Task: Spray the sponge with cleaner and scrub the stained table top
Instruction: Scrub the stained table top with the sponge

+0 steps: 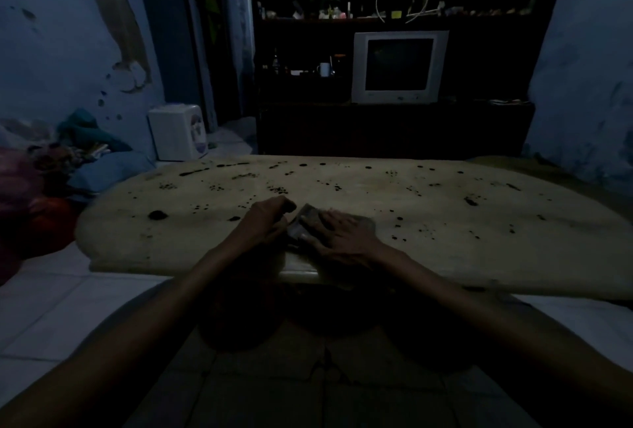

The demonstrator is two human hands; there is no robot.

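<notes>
Two hands at near edge of table [445, 222], close together, just apart; dim room, much detail lost. Right hand [337, 234] flat on sponge [301, 222], fingers straight and spread, pressing it onto table top; sponge a greyish block, its left end poking out from under fingers, lying near table's front edge, about mid-width. Left hand [265, 217] just left of sponge, fingers curled into a loose fist, knuckles up; too dark to tell whether anything held inside, or whether touching sponge. No cleaner bottle made out anywhere. Table top pale, oval-looking, dotted with dark stains [157, 214]: largest blot left of left hand, strings of smaller spots along far edge and out to right. Bare forearms reaching in from bottom corners. Pale tiled floor [51, 307] below. Beyond table, dark shelf unit [308, 126] holding grey TV [399, 66], white mug [324, 69] to its left. White appliance [178, 131] on floor by blue wall [51, 51]; heap of cloth [41, 181] at far left
</notes>
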